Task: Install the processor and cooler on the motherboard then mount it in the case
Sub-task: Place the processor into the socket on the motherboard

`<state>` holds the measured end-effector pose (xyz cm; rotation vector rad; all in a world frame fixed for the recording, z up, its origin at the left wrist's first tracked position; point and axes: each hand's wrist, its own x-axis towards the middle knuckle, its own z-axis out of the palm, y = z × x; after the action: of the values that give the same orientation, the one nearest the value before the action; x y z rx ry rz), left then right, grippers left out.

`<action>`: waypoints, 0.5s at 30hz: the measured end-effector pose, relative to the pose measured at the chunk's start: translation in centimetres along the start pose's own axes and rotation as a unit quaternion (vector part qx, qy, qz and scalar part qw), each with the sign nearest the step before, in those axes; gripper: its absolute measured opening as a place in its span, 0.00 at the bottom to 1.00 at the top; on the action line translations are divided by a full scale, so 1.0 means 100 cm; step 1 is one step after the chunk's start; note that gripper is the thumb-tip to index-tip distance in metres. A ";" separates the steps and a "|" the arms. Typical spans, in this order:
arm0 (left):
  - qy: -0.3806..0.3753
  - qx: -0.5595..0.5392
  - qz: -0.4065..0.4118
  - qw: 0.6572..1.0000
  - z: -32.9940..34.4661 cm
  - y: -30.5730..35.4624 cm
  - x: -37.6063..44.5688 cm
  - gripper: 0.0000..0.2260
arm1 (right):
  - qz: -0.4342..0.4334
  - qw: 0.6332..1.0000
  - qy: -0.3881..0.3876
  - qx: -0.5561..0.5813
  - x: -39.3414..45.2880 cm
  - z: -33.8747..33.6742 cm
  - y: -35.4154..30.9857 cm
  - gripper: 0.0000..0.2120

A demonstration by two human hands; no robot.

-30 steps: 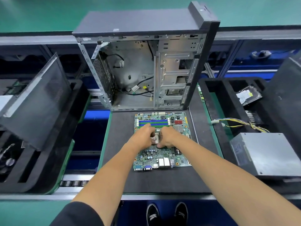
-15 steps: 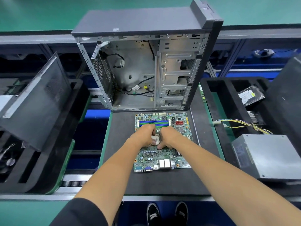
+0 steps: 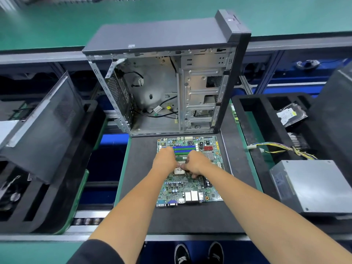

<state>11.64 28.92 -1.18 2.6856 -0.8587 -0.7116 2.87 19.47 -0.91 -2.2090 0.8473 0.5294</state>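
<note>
Fingers of both hands are curling together over the socket in the middle of the motherboard (image 3: 187, 168), knuckles nearly touching. The left hand (image 3: 165, 161) is bunching its fingers down at the socket's left edge, and the right hand (image 3: 196, 164) is pinching something small and pale at the socket's top edge; what that piece is, and whether the left hand is holding anything, cannot be told. Between and just below the hands the processor (image 3: 179, 171) is showing as a dull silver square sitting in the socket, its upper part hidden by the fingers.

Around the socket the motherboard is lying flat, green and crowded with small parts, with blue and green memory slots (image 3: 184, 148) on its far side and silver and blue ports along its near edge. It is resting on a dark mat (image 3: 139, 168), both forearms reaching across the mat's near half.

Beyond the motherboard's far edge the case (image 3: 167, 82) is standing upright with its side open, bare metal and loose black cables showing inside. Right of the motherboard, a black tray (image 3: 247, 119) is holding a hard drive (image 3: 290, 115), a bundle of yellow wires (image 3: 282, 149) and a grey power supply (image 3: 312, 185). Left of the motherboard, a dark side panel (image 3: 43, 126) is leaning tilted over another black tray (image 3: 47, 206).
</note>
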 end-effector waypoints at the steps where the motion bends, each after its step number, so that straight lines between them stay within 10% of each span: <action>1: -0.007 0.009 -0.009 1.000 -0.002 0.003 0.001 0.16 | 0.006 1.000 0.002 0.005 0.002 0.000 0.000 0.14; 15: -0.065 0.118 -0.054 0.989 -0.005 0.014 0.021 0.18 | -0.011 0.996 0.031 -0.082 0.011 0.000 -0.002 0.16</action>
<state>12.67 26.57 -1.01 2.9423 -0.8842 -0.8688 3.78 19.09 -1.48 -2.3934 0.8364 0.5379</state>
